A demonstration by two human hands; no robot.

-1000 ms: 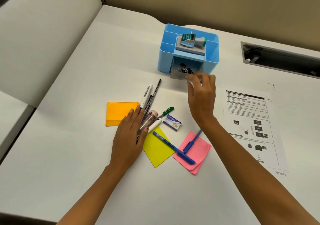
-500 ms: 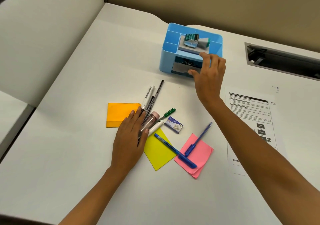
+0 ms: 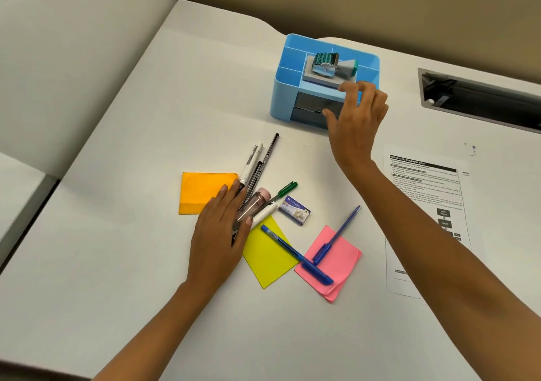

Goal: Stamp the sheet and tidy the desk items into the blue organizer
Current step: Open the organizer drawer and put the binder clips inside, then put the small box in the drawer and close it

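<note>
Head view: right hand [image 3: 355, 120] at front of blue organizer [image 3: 288, 87], fingers loosely curled, thumb at grey drawer [image 3: 317, 108], gripping nothing visible; stamp [image 3: 329, 65] lies on top of organizer; left hand [image 3: 218, 231] flat, fingers spread over pens [image 3: 253, 172]; sheet [image 3: 427, 193] on desk [image 3: 117, 278], right of the right arm.

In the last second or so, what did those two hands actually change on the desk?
The right hand pushed the grey drawer of the blue organizer shut, with the black clips inside it; its fingers now rest at the organizer's front edge. The left hand stayed flat on the pens. The stamp, sticky notes and printed sheet did not move.
</note>
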